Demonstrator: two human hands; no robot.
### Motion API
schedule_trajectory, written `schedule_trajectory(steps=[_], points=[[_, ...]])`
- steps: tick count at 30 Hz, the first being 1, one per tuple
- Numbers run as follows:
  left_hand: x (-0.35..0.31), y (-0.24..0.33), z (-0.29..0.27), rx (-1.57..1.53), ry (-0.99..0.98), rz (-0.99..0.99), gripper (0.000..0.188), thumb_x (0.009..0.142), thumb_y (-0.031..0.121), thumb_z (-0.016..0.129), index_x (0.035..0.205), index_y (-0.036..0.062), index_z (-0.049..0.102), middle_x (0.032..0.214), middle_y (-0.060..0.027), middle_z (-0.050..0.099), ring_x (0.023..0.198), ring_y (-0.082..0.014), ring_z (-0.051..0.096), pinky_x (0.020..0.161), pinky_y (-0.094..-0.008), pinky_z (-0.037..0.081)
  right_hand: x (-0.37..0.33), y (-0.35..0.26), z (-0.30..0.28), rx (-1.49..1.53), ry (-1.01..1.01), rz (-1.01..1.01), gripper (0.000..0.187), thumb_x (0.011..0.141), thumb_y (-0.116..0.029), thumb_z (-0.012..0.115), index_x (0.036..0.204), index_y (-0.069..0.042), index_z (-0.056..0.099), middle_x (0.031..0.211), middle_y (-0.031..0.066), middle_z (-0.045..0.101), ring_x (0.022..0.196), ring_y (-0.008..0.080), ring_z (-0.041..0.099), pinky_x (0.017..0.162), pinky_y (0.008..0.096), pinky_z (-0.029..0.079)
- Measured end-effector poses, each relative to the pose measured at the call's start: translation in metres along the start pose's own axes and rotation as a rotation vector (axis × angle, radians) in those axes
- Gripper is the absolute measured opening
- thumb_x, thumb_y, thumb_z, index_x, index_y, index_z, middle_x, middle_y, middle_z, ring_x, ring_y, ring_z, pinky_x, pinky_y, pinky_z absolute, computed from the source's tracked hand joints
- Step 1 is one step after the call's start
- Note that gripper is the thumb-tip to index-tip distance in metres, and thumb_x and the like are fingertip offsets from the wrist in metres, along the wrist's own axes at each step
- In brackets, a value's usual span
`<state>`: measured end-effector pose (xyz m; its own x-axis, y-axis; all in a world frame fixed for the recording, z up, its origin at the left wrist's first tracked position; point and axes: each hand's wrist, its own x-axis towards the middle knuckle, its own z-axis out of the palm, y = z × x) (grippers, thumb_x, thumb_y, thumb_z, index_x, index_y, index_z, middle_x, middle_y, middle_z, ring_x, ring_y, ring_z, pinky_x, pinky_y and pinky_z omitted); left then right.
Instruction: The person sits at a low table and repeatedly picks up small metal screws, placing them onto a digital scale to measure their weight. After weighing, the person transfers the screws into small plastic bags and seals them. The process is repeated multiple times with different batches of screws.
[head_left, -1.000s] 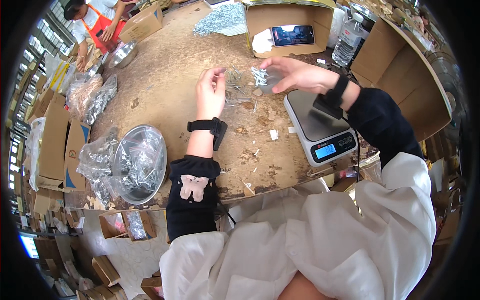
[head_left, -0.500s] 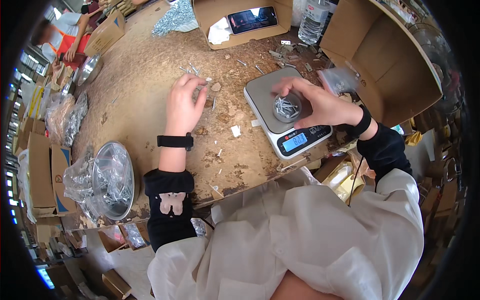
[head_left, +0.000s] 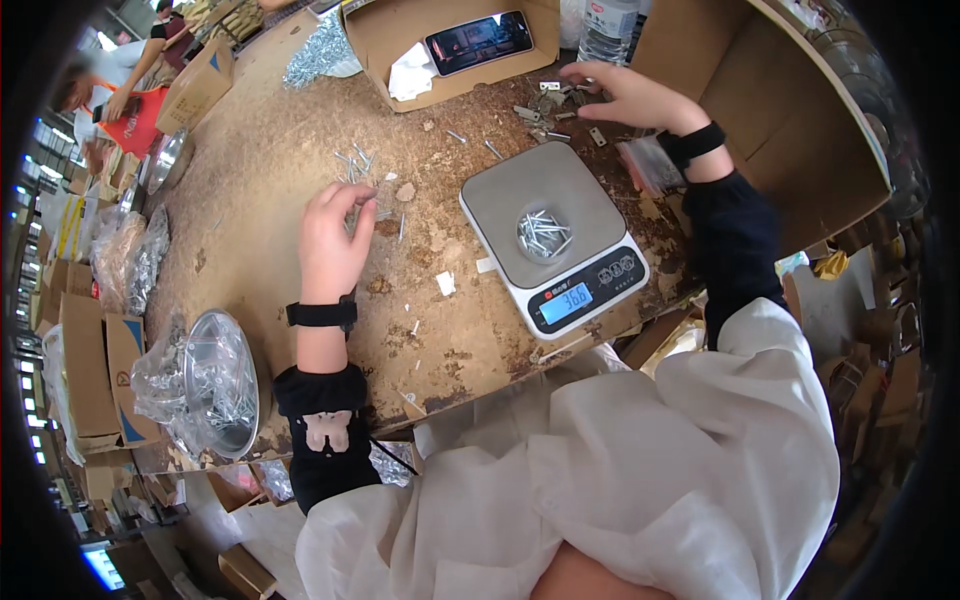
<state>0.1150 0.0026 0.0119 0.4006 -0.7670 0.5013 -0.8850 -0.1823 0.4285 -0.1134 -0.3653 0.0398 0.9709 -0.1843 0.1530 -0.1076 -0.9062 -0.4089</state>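
A clear round cup (head_left: 544, 234) of silvery screws stands on the steel plate of a white digital scale (head_left: 545, 160), whose display is lit. Beyond the scale, my right hand (head_left: 650, 103) reaches over a scatter of small metal plates (head_left: 540, 115), with fingers apart and nothing visible in them. Left of the scale, my left hand (head_left: 332, 240) hovers low over the wooden table (head_left: 270, 170), thumb and fingertips drawn together. What they hold, if anything, I cannot make out. Loose screws (head_left: 355, 162) lie just past its fingertips.
A metal bowl (head_left: 222, 330) with plastic bags and screws is at the left edge. At the back, a shallow carton (head_left: 480, 80) holds a phone (head_left: 480, 43). A large open carton (head_left: 760, 110) and a water bottle (head_left: 606, 30) stand right. Another person (head_left: 130, 100) works far left.
My right hand has let go of the cup on the scale and moved away to the small metal plates. The scale's reading has changed. My left hand's thumb and fingertips have come closer together.
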Motion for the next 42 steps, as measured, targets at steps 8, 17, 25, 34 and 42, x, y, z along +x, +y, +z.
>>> schedule_trajectory(steps=[8, 17, 25, 34, 42], points=[[0.002, -0.002, 0.003, -0.029, 0.004, 0.057, 0.008, 0.086, 0.005, 0.066, 0.091, -0.0002, 0.068, 0.086, -0.0136, 0.066, 0.079, -0.0277, 0.064, 0.075, -0.0356, 0.05, 0.027, 0.018, 0.065, -0.167, 0.095, -0.244, 0.051, 0.09, -0.014, 0.066, 0.139, -0.009, 0.051, 0.139, 0.0151, 0.051, 0.125, 0.0358, 0.051, 0.108, 0.041, 0.041], [0.002, 0.006, 0.0, 0.034, -0.032, 0.068, 0.007, 0.086, 0.005, 0.065, 0.091, 0.0005, 0.068, 0.086, -0.0118, 0.067, 0.079, -0.0273, 0.064, 0.074, -0.035, 0.049, 0.016, 0.014, 0.066, -0.198, 0.172, -0.162, 0.023, 0.082, -0.002, 0.069, 0.104, -0.005, 0.061, 0.104, 0.0106, 0.059, 0.099, 0.0323, 0.06, 0.085, 0.0411, 0.05], [0.002, 0.012, -0.001, 0.029, 0.019, 0.04, 0.006, 0.086, 0.004, 0.065, 0.09, 0.0004, 0.068, 0.084, -0.0107, 0.067, 0.076, -0.0245, 0.064, 0.074, -0.0341, 0.049, 0.013, 0.004, 0.058, -0.102, 0.298, -0.112, 0.019, 0.082, -0.003, 0.069, 0.099, -0.005, 0.062, 0.098, 0.0123, 0.064, 0.093, 0.0324, 0.063, 0.08, 0.0413, 0.051], [-0.003, 0.011, 0.0, -0.03, 0.019, 0.024, 0.01, 0.086, 0.004, 0.067, 0.094, -0.0009, 0.068, 0.082, -0.0109, 0.066, 0.076, -0.0222, 0.063, 0.07, -0.0312, 0.049, 0.018, -0.004, 0.048, 0.062, 0.435, -0.219, 0.02, 0.085, -0.011, 0.071, 0.103, -0.005, 0.065, 0.079, 0.0119, 0.064, 0.067, 0.025, 0.061, 0.063, 0.0358, 0.05], [-0.006, 0.028, 0.003, 0.003, -0.276, -0.029, 0.023, 0.079, 0.01, 0.075, 0.1, 0.0029, 0.068, 0.086, -0.0072, 0.063, 0.073, -0.0194, 0.055, 0.067, -0.0304, 0.045, 0.014, 0.005, 0.049, 0.099, 0.426, -0.153, 0.021, 0.086, -0.013, 0.071, 0.106, -0.006, 0.067, 0.065, 0.0077, 0.052, 0.058, 0.0156, 0.051, 0.055, 0.0319, 0.043]])
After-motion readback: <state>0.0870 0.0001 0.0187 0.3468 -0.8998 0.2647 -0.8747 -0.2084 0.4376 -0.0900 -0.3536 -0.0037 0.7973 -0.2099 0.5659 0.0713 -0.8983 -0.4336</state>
